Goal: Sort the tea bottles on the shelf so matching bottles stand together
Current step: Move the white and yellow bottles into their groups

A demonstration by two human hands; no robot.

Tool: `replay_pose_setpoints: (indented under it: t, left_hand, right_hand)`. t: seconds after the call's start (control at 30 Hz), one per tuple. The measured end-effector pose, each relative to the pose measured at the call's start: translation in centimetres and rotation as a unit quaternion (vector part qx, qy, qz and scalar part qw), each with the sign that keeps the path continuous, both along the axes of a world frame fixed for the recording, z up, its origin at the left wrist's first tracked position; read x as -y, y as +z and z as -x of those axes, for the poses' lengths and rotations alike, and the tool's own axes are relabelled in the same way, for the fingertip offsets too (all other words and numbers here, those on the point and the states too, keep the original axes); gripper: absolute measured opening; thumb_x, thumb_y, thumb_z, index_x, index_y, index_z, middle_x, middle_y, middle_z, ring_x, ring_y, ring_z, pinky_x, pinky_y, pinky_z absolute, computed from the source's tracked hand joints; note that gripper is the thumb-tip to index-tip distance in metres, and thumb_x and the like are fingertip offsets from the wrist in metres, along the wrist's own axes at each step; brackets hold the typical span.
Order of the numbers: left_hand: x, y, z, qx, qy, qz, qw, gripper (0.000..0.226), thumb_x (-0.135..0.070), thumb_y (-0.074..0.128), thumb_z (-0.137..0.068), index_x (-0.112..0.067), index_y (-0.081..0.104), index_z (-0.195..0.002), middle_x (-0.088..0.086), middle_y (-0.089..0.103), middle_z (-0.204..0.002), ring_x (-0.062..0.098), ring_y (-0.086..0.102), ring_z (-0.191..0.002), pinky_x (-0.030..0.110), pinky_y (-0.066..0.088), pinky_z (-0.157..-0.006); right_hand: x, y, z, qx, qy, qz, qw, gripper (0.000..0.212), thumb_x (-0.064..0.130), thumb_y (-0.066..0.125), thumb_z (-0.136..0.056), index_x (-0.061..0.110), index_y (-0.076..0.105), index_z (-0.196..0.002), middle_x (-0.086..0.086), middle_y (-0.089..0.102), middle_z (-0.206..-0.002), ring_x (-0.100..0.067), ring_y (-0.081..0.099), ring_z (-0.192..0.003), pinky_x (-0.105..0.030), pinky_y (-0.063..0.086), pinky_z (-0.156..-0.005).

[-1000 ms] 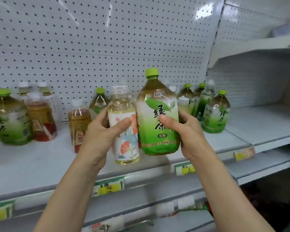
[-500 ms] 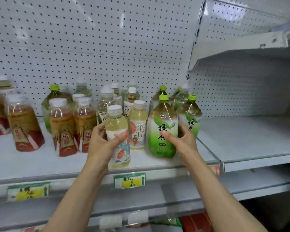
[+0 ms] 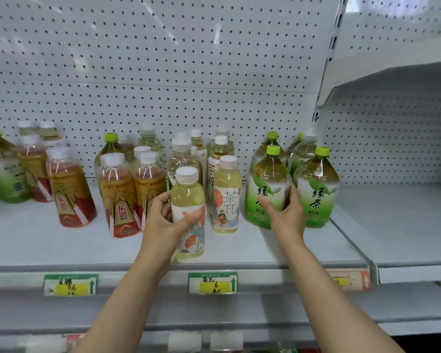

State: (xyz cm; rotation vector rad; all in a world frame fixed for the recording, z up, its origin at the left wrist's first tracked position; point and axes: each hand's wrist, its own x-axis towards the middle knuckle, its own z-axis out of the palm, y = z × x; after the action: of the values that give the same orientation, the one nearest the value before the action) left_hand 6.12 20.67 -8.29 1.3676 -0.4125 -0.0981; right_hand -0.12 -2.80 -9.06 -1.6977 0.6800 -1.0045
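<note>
My left hand [image 3: 163, 222] grips a pale yellow tea bottle [image 3: 189, 200] with a white cap and flowered label, standing at the shelf's front edge. A matching pale bottle [image 3: 227, 197] stands just right of it, with more white-capped ones behind. My right hand [image 3: 285, 212] grips a large green tea bottle [image 3: 266, 184] with a green cap, set on the shelf beside another green tea bottle [image 3: 317, 189]. More green-capped bottles stand behind these two.
Red-and-gold labelled bottles [image 3: 119, 200] cluster left of centre, others further left [image 3: 66, 189]. One big green tea bottle [image 3: 3, 171] stands at the far left. The white shelf [image 3: 239, 256] has price tags [image 3: 213, 282] on its front rail. A neighbouring shelf [image 3: 397, 220] lies to the right.
Both hands have moved forward from in front of me to the shelf. The green tea bottle now stands among the other green ones, and the pale bottle sits at the front edge.
</note>
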Motion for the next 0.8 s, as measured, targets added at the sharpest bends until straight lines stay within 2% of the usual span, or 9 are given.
replay_pose_setpoints:
  t: [0.07,0.17,0.23,0.33,0.4,0.47,0.53,0.67,0.8]
  left_hand:
    - [-0.2,0.0,0.0,-0.002,-0.011,-0.006,1.000,0.079,-0.028,0.085,-0.058,-0.026,0.051,-0.130,-0.006,0.072,-0.118,0.009,0.071,-0.104,0.031,0.056,-0.085]
    - [-0.6,0.1,0.0,-0.001,-0.023,-0.015,1.000,0.078,-0.030,0.084,-0.060,-0.028,0.052,-0.131,-0.008,0.072,-0.116,0.005,0.071,-0.100,0.027,0.056,-0.080]
    - [-0.6,0.0,0.1,-0.001,-0.026,-0.020,0.999,0.077,-0.030,0.083,-0.062,-0.030,0.052,-0.132,-0.010,0.073,-0.111,0.003,0.071,-0.096,0.023,0.057,-0.075]
    - [-0.7,-0.1,0.4,-0.006,-0.036,-0.015,0.999,0.068,-0.023,0.080,-0.071,-0.031,0.051,-0.132,-0.017,0.075,-0.101,-0.001,0.071,-0.091,0.017,0.057,-0.067]
    - [-0.8,-0.1,0.4,-0.007,-0.044,-0.016,0.999,0.070,-0.022,0.079,-0.072,-0.031,0.051,-0.135,-0.018,0.075,-0.102,0.000,0.071,-0.094,0.018,0.057,-0.068]
    - [-0.9,-0.1,0.4,-0.007,-0.044,-0.017,0.999,0.072,-0.025,0.080,-0.068,-0.031,0.052,-0.135,-0.015,0.075,-0.105,0.002,0.071,-0.096,0.019,0.058,-0.070]
    - [-1.1,-0.3,0.2,-0.002,-0.032,-0.015,0.999,0.071,-0.025,0.081,-0.066,-0.033,0.054,-0.131,-0.012,0.075,-0.105,0.004,0.071,-0.098,0.020,0.058,-0.072]
    - [-1.5,-0.6,0.1,0.004,-0.002,-0.005,1.000,0.069,-0.024,0.082,-0.065,-0.037,0.056,-0.127,-0.009,0.074,-0.107,0.004,0.071,-0.097,0.021,0.059,-0.072]
    - [-1.8,-0.4,0.0,-0.001,0.014,-0.005,1.000,0.069,-0.024,0.080,-0.066,-0.038,0.053,-0.128,-0.010,0.071,-0.109,0.002,0.071,-0.092,0.019,0.057,-0.067]
  right_hand:
    - [-1.1,0.0,-0.1,-0.001,-0.053,0.031,0.998,0.092,0.035,0.085,-0.079,0.020,0.036,-0.156,0.000,0.047,-0.154,-0.021,0.042,-0.143,-0.044,0.035,-0.119]
    - [-4.0,0.7,0.5,0.082,-0.102,0.130,0.983,0.074,0.028,0.081,-0.084,0.018,0.045,-0.148,-0.002,0.049,-0.142,-0.016,0.047,-0.131,-0.028,0.039,-0.110]
    - [-5.1,1.6,-0.1,0.075,-0.013,0.150,0.986,0.069,0.028,0.081,-0.083,0.024,0.047,-0.143,0.007,0.054,-0.134,-0.007,0.050,-0.121,-0.023,0.042,-0.103]
    - [-5.6,2.7,-2.3,-0.049,0.148,0.076,0.985,0.097,0.038,0.085,-0.078,0.031,0.028,-0.156,0.012,0.043,-0.153,-0.010,0.042,-0.137,-0.040,0.037,-0.115]
    - [-5.3,2.7,-3.4,-0.082,0.168,0.066,0.980,0.097,0.032,0.088,-0.075,0.032,0.032,-0.154,0.006,0.048,-0.151,-0.017,0.048,-0.135,-0.048,0.041,-0.114]
    - [-4.9,2.5,-3.7,-0.082,0.154,0.069,0.982,0.088,0.025,0.091,-0.070,0.030,0.044,-0.144,0.005,0.060,-0.135,-0.016,0.058,-0.120,-0.045,0.049,-0.106]
    - [-4.5,2.3,-3.4,-0.076,0.123,0.072,0.987,0.085,0.025,0.094,-0.065,0.029,0.047,-0.136,0.005,0.063,-0.127,-0.016,0.062,-0.112,-0.039,0.052,-0.097]
    - [-3.4,1.3,-1.7,-0.066,0.045,0.103,0.991,0.091,0.040,0.097,-0.056,0.032,0.045,-0.130,0.004,0.063,-0.124,-0.019,0.063,-0.111,-0.043,0.055,-0.094]
    - [-2.2,1.1,0.2,-0.068,0.008,0.113,0.991,0.089,0.040,0.096,-0.057,0.031,0.047,-0.130,0.003,0.064,-0.124,-0.020,0.063,-0.110,-0.044,0.055,-0.092]
